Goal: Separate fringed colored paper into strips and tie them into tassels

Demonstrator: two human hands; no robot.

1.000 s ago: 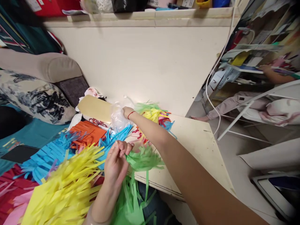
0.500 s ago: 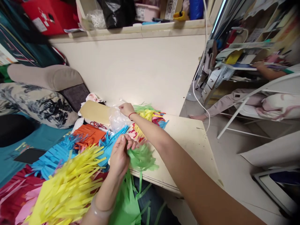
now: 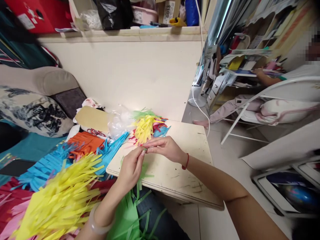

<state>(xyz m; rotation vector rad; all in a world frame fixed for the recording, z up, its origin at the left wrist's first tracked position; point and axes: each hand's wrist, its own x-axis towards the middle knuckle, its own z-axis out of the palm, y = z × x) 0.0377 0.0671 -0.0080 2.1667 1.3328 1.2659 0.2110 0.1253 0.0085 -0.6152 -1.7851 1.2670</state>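
Hands (image 3: pixel 165 149) now together, green paper strips (image 3: pixel 143 172) pinched between, hanging below

On the pale, flat wooden tabletop (image 3: pixel 185 176), a small heap of multicoloured paper tassels (image 3: pixel 146 128) lies at the far side, with a clear, crumpled plastic bag (image 3: pixel 118 123) just left of it and a tan, flat, round-ended panel (image 3: pixel 91 117) farther left. Before the heap, the left hand (image 3: pixel 131 166) and right hand (image 3: pixel 167 148) meet above the tabletop, a green paper tassel (image 3: pixel 143 172) beneath them. An orange fringed-paper sheet (image 3: pixel 87 143) lies behind a yellow fringed-paper sheet (image 3: pixel 60 196) at left; a white tubular-framed chair (image 3: pixel 295 88) stands at right.
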